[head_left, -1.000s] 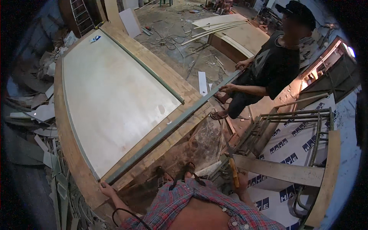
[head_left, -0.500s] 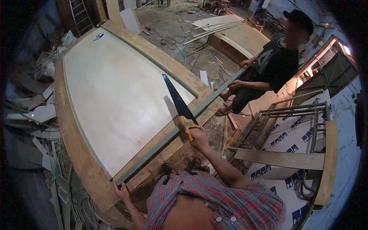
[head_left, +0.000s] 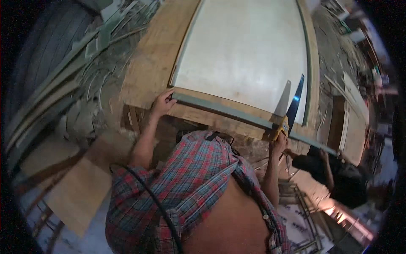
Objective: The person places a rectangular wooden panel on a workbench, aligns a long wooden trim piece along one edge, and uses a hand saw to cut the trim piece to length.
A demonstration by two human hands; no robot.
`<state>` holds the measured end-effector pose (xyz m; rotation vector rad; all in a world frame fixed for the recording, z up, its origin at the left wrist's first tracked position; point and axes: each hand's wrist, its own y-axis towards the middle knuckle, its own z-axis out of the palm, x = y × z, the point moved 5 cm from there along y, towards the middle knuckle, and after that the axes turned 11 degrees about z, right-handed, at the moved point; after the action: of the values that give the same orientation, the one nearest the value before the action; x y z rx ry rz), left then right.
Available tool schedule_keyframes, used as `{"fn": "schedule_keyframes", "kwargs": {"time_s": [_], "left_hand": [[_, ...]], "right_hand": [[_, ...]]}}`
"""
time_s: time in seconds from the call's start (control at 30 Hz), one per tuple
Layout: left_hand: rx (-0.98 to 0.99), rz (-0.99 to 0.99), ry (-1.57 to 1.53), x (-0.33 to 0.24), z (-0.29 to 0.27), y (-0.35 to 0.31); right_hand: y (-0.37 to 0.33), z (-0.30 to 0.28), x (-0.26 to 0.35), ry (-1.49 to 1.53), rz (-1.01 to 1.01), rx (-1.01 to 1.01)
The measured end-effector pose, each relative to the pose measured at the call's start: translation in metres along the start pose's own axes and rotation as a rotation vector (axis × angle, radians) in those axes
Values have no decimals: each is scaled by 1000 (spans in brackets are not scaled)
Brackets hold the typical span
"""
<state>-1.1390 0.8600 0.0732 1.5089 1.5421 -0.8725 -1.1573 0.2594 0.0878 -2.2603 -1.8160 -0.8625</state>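
My left hand pinches the left end of a long grey-green strip, which lies along the near edge of a large white panel. In my right hand is a handsaw, gripped by its yellow handle. Its dark blade points up and away, over the panel's near right corner, and casts a shadow on the white surface. The handle hides part of the strip. Toward the right, another person in dark clothes has a hand near the strip's far end.
A wooden worktop borders the panel. Another grey-green strip runs along the panel's right side. Offcuts and scraps lie at the left. A brown board stands at lower left, and a black cable crosses my shirt.
The view has swung round, so the panel now stands at the top and the other person at lower right. Both my hands keep their holds on the strip and the handsaw.
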Motion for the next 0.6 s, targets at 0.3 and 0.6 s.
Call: {"fn": "schedule_keyframes", "kwargs": {"time_s": [0.3,0.6], "left_hand": [[4,-25,-24,12,-10,-18],[-119,-102,102,-13,-1,-25]], "right_hand": [[7,-13,18,-228,-65,146],[13,-6,22,-241,-56,119]]}}
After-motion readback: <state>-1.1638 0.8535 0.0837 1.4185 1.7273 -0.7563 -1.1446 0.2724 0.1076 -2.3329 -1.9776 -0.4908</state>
